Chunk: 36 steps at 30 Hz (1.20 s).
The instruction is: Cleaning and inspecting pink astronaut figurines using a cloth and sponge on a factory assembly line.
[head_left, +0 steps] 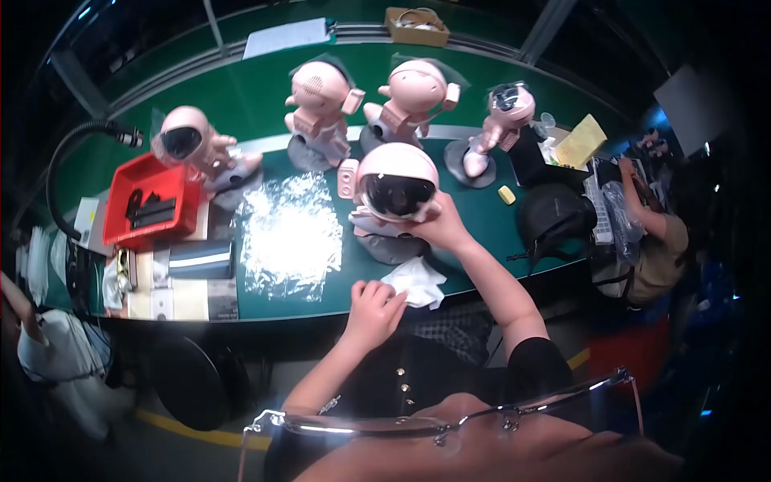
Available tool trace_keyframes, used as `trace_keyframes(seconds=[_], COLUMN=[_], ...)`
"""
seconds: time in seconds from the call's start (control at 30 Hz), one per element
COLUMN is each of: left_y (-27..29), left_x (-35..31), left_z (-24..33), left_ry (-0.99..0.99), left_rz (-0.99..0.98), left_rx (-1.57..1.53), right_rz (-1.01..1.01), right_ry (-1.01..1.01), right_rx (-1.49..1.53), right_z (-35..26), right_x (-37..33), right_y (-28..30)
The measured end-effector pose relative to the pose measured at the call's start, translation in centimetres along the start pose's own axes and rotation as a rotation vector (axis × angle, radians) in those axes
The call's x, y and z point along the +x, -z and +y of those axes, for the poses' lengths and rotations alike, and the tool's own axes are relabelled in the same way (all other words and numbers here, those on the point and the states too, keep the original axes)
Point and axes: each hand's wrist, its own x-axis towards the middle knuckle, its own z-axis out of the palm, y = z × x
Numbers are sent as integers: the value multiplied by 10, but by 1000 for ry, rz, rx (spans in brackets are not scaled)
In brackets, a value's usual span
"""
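A pink astronaut figure (397,161) with a dark glossy visor stands on a grey base right in front of me. My right hand (440,227) grips its side below the helmet, the fingers partly hidden behind the body. Close to the table's front edge, my left hand (375,312) pinches a white cloth or tissue (418,281), just below the figure's base. Left of the figure lies a sheet of shiny, crinkled clear plastic (291,233).
More pink astronaut figures stand around: one at left (193,143), two behind (320,104), one at right (507,108). A red bin (120,193) holds black parts. A yellow block (506,194) and black bag (554,217) lie right. Other people sit at both sides.
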Motion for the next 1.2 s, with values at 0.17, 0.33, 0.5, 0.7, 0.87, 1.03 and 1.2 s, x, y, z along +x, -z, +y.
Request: trace_keyframes(seconds=[0.17,0.33,0.5,0.7,0.87,1.03,1.2], left_y=[3,-5,-1,1,-3,-9,-9], left_x=[5,23,18,21,21,7,14], left_z=[-2,-10,-14,-8,-14,-16,-23], left_ry=[174,163,174,206,180,255,198], left_rz=[136,137,127,110,115,143,151], left_rx=[48,15,60,79,50,73,39], right_rz=[345,596,726,868,1017,804,597], right_ry=[-88,101,156,151,-99,-250,-487], right_rx=[128,173,62,412,15,301,683], right_z=[-13,-48,-21,72,168,177,153], right_x=[-32,-5,67,156,217,263,249], right_y=[82,207,306,355,361,296,362])
